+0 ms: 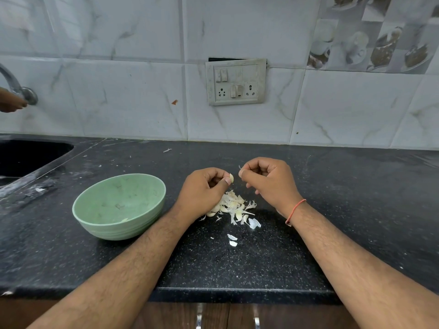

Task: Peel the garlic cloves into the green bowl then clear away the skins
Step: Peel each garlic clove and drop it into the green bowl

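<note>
Your left hand has its grip closed on a garlic clove, pinched between thumb and curled fingers so that only the pale tip of the clove shows past the thumb. Your right hand sits just beside it, fingers curled in, thumb and forefinger pinching a thin wisp of skin that sticks up from the fingertips; the two hands are near each other but apart, with a narrow gap between the clove and your right thumb. Both hands are raised a little above the black speckled bench. Under and between them lies a loose pile of garlic cloves and papery skins, partly hidden by your left wrist, and a few stray skin flakes lie nearer to you on the bench. The green bowl stands upright to the left of the pile, just beside your left forearm; inside you can make out only a small pale scrap near the bottom, and whether that is a clove cannot be told. A thin orange thread band circles your right wrist. To the far left the bench drops into a dark sink, with a metal tap on the tiled wall above it and another person's hand at the tap. A switch-and-socket plate is set in the wall straight ahead.
</note>
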